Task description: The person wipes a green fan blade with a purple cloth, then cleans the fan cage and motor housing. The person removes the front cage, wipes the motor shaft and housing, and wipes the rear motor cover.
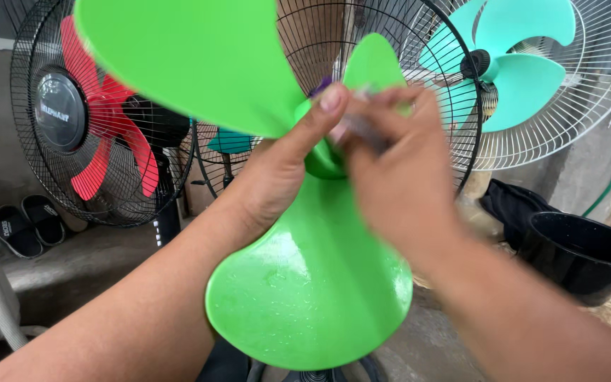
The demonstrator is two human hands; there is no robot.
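My left hand (277, 177) pinches the green fan blade (312, 283) hub, centre frame; right hand (397, 184) closed on a small blurred part there. Hold hub steady, twist squarely. Red-bladed fan (100, 134) at 9 o'clock

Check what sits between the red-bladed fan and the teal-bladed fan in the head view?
In the head view, the green fan blade fills the gap between the red-bladed fan and the teal-bladed fan, with the left hand and right hand at its hub.
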